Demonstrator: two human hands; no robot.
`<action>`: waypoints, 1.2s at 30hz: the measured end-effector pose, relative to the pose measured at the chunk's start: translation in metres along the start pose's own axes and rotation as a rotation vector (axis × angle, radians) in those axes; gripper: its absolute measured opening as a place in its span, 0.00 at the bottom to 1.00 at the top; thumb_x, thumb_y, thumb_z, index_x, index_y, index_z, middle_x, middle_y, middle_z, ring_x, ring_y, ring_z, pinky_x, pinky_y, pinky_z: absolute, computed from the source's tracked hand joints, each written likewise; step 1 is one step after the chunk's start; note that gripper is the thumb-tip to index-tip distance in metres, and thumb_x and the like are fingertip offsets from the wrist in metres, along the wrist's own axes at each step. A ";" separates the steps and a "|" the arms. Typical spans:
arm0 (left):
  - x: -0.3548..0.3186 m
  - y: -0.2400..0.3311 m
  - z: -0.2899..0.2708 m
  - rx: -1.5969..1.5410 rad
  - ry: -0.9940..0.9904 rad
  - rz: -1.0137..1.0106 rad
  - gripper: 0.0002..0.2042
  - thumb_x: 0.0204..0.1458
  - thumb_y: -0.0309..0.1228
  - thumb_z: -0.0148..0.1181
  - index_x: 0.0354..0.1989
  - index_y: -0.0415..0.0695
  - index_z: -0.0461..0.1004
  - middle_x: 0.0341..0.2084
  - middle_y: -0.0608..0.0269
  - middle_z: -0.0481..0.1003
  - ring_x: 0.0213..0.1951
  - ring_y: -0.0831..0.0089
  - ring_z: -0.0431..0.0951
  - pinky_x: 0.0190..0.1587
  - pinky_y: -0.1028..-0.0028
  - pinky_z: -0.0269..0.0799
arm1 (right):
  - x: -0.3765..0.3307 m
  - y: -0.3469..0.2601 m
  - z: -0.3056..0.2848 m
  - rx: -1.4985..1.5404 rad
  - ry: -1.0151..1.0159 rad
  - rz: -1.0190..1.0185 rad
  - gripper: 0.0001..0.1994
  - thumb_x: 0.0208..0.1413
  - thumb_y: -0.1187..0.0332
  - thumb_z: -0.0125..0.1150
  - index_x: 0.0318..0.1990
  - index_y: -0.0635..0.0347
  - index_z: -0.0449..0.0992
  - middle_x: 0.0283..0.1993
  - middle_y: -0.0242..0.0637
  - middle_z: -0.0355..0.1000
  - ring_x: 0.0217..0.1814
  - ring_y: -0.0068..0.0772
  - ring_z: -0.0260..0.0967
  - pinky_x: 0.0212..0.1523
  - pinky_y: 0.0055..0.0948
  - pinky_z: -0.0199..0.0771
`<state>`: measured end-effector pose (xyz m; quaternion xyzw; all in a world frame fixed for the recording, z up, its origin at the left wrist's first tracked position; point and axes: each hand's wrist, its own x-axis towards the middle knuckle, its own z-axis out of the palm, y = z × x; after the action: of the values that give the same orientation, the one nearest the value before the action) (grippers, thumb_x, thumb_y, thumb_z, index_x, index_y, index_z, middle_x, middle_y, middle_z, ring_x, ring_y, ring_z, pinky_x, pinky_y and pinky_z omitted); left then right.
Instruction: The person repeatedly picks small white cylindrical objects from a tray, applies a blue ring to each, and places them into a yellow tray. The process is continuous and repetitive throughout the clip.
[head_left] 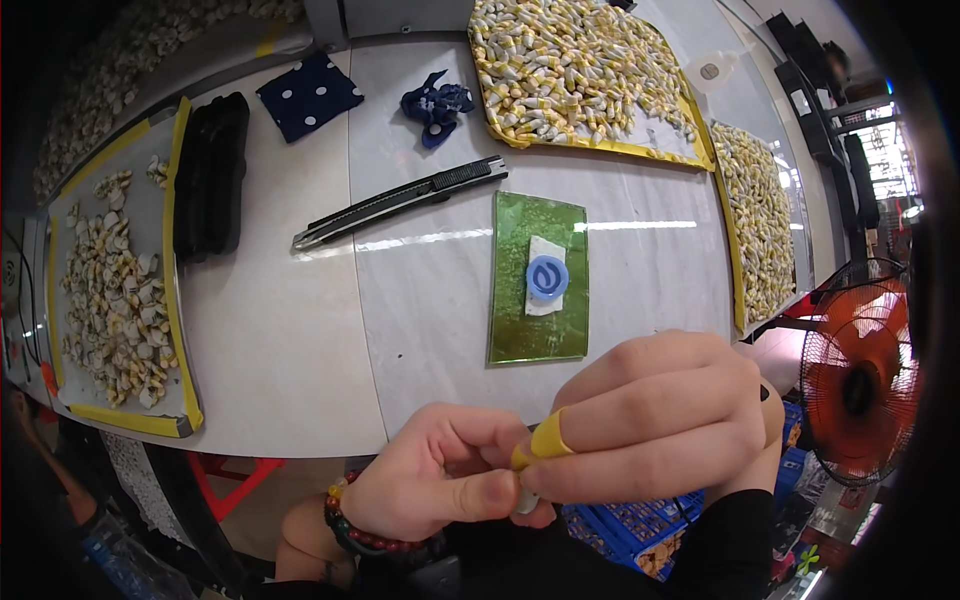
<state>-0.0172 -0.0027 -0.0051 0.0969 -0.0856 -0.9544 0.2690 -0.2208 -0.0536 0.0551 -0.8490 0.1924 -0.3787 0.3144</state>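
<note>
A worker's two hands meet at the near edge of a pale table (pixel 300 340), pinching a small whitish piece (pixel 526 502) between them just off the table's front. The left hand (pixel 440 485), a beaded bracelet (pixel 350 525) at its wrist, is curled with its thumb pressed against the piece; the right hand (pixel 660 420) is closed into a loose fist over it, yellow rubber finger cots (pixel 550 436) on the fingertips that touch the piece. Most of the piece is hidden by the fingers, so its shape cannot be told. Just beyond the hands a green rectangular mat (pixel 520 320) lies flat on the table, carrying a white slip with a blue ring (pixel 547 277) on top. A long black utility knife (pixel 400 202) lies slanted to the left of the mat, well apart from it. Farther back sit a dark blue dotted cloth (pixel 308 95) and a crumpled blue scrap (pixel 436 106). At the left edge a yellow-rimmed tray (pixel 186 330) holds scattered white and yellow pieces, with a black ridged holder (pixel 210 175) beside it. Two more yellow-rimmed trays, one at the back (pixel 600 146) and one to the right (pixel 736 280), are heaped with similar small pieces. An orange fan (pixel 858 372) stands below the table's right end.
</note>
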 end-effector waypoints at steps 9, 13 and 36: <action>0.000 0.005 0.008 0.868 0.120 0.520 0.13 0.45 0.23 0.70 0.39 0.34 0.76 0.32 0.56 0.78 0.35 0.69 0.79 0.39 0.76 0.72 | -0.004 -0.015 -0.016 -0.078 -0.139 0.009 0.07 0.44 0.78 0.63 0.34 0.65 0.80 0.34 0.38 0.74 0.32 0.33 0.73 0.32 0.26 0.77; -0.001 0.008 0.006 0.993 0.119 0.567 0.16 0.42 0.26 0.74 0.38 0.31 0.77 0.33 0.50 0.78 0.35 0.64 0.80 0.40 0.69 0.75 | -0.006 -0.016 -0.012 -0.143 -0.115 -0.071 0.06 0.44 0.78 0.63 0.33 0.64 0.79 0.33 0.37 0.72 0.32 0.32 0.71 0.33 0.26 0.77; 0.000 0.002 0.004 0.867 0.244 0.563 0.22 0.43 0.36 0.73 0.40 0.32 0.75 0.30 0.55 0.76 0.35 0.67 0.76 0.48 0.64 0.72 | -0.086 -0.002 -0.200 -1.111 0.268 0.824 0.12 0.49 0.74 0.65 0.42 0.63 0.77 0.43 0.40 0.75 0.40 0.29 0.72 0.43 0.27 0.71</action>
<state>-0.0173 -0.0037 -0.0011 0.2829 -0.4630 -0.7040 0.4581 -0.4284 -0.0811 0.1143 -0.6879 0.7002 -0.1760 -0.0744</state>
